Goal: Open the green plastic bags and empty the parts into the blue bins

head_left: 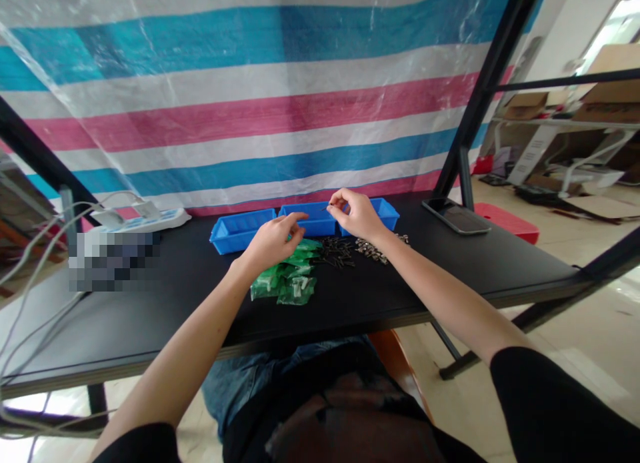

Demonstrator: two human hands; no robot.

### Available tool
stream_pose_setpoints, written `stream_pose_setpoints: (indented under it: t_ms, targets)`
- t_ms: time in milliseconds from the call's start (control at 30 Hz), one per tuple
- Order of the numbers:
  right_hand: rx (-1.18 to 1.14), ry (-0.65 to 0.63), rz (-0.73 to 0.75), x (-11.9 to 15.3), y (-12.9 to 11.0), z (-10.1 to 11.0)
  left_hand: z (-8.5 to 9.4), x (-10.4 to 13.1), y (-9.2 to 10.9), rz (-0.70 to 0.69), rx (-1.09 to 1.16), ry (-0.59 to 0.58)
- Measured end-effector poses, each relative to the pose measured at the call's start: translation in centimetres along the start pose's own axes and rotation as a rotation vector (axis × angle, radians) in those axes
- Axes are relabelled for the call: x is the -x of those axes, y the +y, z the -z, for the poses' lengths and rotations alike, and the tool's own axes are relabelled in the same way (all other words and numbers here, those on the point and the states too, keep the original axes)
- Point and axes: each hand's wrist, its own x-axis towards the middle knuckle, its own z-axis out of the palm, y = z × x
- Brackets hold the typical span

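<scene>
My right hand [355, 214] is closed in a pinch over the blue bins. A thin dark piece, seemingly a black screw [328, 207], shows at its fingertips. My left hand [277, 239] hovers just left of it with fingers apart, and I see nothing in them. Below my left hand lies a heap of small green plastic bags [296, 286] with pale pieces inside. A pile of black screws [338, 252] is beside the bags, and a pile of small metallic fittings [371, 251] lies under my right wrist. Behind them stand the blue bins [243, 229] in a row.
A white power strip [167, 219] with plugs and cables occupies the left side, near a blurred-out patch. On the right, a phone [456, 216] lies by the black frame post. A striped plastic sheet [280, 109] hangs behind the black table [190, 303]. A red stool [507, 223] stands beyond.
</scene>
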Motion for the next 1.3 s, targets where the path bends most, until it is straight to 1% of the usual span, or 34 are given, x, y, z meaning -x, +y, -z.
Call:
stream_pose_setpoints:
  t_ms: [200, 467, 867, 1000, 1167, 1300]
  targets:
    - [0.074, -0.041, -0.019, 0.0, 1.3, -0.5, 0.0, 0.0, 0.1, -0.006, -0.033, -0.003]
    - [0.127, -0.085, -0.033, 0.0, 2.3, -0.8, 0.0, 0.0, 0.2, -0.009, -0.036, -0.016]
    - [0.221, -0.141, -0.052, 0.2, 2.4, -1.2, -0.2, 0.0, 0.0, -0.01, -0.029, -0.034]
    - [0.258, -0.142, -0.063, 0.2, 2.4, -1.3, -0.3, 0.0, 0.0, -0.013, -0.03, -0.04]
    - [0.245, -0.135, -0.084, 0.2, 2.3, -1.4, -0.2, 0.0, 0.1, -0.013, -0.036, -0.049]
    - [0.224, -0.156, -0.088, 0.2, 2.4, -1.5, -0.2, 0.0, 0.1, -0.015, -0.046, -0.06]
